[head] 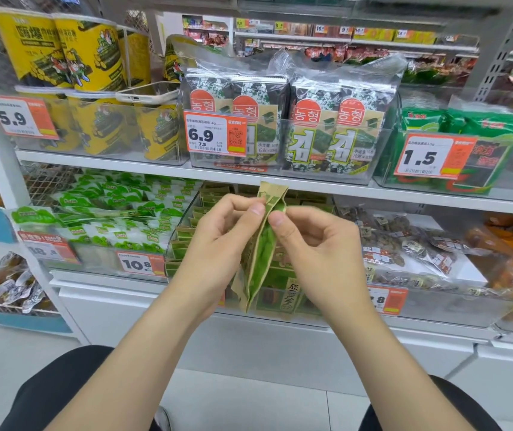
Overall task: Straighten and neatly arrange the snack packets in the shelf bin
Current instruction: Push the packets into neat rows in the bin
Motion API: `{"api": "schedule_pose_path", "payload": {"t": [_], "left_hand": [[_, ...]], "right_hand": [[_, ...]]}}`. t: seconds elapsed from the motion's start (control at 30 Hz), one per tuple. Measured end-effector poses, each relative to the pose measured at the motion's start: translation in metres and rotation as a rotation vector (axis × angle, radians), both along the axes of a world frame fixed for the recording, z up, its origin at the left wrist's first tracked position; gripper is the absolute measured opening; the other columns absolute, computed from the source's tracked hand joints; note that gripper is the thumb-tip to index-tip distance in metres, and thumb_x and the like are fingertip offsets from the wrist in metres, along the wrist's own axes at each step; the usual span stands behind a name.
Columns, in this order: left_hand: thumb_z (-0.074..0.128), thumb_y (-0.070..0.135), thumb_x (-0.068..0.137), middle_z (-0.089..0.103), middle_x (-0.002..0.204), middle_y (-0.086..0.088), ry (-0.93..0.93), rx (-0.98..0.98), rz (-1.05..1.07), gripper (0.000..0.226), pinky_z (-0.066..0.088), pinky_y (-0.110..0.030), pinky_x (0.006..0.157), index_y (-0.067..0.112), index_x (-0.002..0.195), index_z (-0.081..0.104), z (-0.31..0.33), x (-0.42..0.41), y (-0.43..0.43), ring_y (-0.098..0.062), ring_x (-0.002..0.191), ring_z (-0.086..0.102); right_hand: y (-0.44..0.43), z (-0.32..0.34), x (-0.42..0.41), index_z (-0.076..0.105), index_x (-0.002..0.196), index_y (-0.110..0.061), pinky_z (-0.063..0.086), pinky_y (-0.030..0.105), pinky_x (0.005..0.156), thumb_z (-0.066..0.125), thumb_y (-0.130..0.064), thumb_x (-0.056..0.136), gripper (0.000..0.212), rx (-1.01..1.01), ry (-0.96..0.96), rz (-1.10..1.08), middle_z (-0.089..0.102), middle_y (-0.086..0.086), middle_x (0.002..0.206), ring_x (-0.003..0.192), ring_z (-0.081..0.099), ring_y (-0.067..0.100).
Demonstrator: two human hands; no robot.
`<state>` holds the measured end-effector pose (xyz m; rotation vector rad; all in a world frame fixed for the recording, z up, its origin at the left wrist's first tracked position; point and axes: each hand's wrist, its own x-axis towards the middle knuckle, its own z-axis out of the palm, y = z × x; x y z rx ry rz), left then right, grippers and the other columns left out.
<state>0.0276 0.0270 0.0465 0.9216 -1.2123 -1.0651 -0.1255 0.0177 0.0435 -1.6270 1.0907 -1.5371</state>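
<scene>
A green and tan snack packet (261, 244) stands edge-on and upright in front of the clear shelf bin (171, 244) on the lower shelf. My left hand (218, 244) grips its left side, thumb near the top. My right hand (314, 247) pinches its upper right edge between thumb and forefinger. Inside the bin, several matching green and tan packets (187, 241) stand in a row along the left wall, and more lie behind my hands (283, 290), partly hidden.
A bin of white and green packets (109, 222) sits to the left, a bin of brown snack bags (410, 244) to the right. The shelf above carries seaweed packs (289, 119) and yellow tubs (71, 51). Price tags (138, 264) hang on the bin fronts.
</scene>
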Motion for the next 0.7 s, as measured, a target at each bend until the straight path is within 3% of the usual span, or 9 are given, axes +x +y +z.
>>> {"api": "schedule_pose_path", "payload": {"t": [0.03,0.13,0.27,0.37,0.47,0.6,0.7], "left_hand": [[0.069,0.035,0.096,0.075,0.102,-0.011,0.030,0.013,-0.021,0.014,0.051,-0.038,0.082,0.021,0.100,0.072,0.000,-0.001,0.001,-0.017,0.092,0.068],[0.076,0.038,0.085,0.078,0.107,-0.012,0.070,0.021,-0.041,0.017,0.056,-0.046,0.084,0.022,0.088,0.070,0.000,-0.004,0.004,-0.024,0.093,0.071],[0.075,0.030,0.096,0.074,0.097,-0.010,0.086,0.044,-0.045,0.021,0.050,-0.048,0.083,0.021,0.079,0.064,-0.001,-0.005,0.003,-0.027,0.088,0.066],[0.065,0.025,0.105,0.062,0.079,-0.007,0.024,-0.012,-0.013,0.027,0.044,-0.039,0.074,0.016,0.081,0.056,-0.004,-0.010,0.002,-0.021,0.075,0.055],[0.055,0.020,0.110,0.056,0.063,0.007,-0.027,-0.025,0.013,0.026,0.044,-0.028,0.057,0.012,0.085,0.052,-0.003,-0.012,0.005,-0.008,0.059,0.051],[0.057,0.022,0.109,0.061,0.073,-0.003,-0.045,-0.033,0.010,0.024,0.045,-0.038,0.070,0.019,0.085,0.059,-0.001,-0.006,0.003,-0.017,0.070,0.055],[0.056,0.022,0.109,0.064,0.079,-0.005,0.004,-0.014,0.038,0.023,0.046,-0.037,0.069,0.025,0.087,0.063,-0.001,-0.002,0.001,-0.020,0.075,0.056]], "right_hand": [[0.001,0.001,0.000,0.081,0.094,-0.023,0.065,0.053,0.078,0.081,-0.024,0.094,0.001,0.025,-0.064,0.007,0.081,-0.003,0.086,0.081,0.078,0.016],[0.003,0.003,-0.003,0.082,0.095,-0.015,0.065,0.052,0.084,0.078,-0.013,0.095,0.005,0.080,-0.135,0.047,0.082,0.001,0.090,0.086,0.078,0.015],[0.001,0.003,-0.001,0.082,0.086,-0.010,0.061,0.054,0.080,0.077,-0.013,0.096,0.011,0.072,-0.138,0.008,0.078,0.006,0.080,0.076,0.071,0.015],[0.000,0.001,0.004,0.073,0.077,-0.004,0.056,0.058,0.072,0.074,-0.018,0.095,0.023,0.056,-0.152,-0.039,0.065,0.024,0.076,0.068,0.055,0.017],[-0.002,-0.002,0.007,0.072,0.081,-0.004,0.055,0.065,0.075,0.067,-0.030,0.092,0.029,0.092,-0.178,0.001,0.063,0.032,0.083,0.073,0.055,0.023],[-0.006,-0.006,0.005,0.078,0.091,-0.007,0.055,0.069,0.089,0.069,-0.035,0.097,0.029,0.143,-0.172,0.091,0.074,0.027,0.093,0.084,0.067,0.028],[0.000,0.002,0.000,0.076,0.097,-0.009,0.060,0.060,0.093,0.080,-0.023,0.095,0.015,0.153,-0.086,0.164,0.079,0.013,0.095,0.091,0.075,0.028]]}}
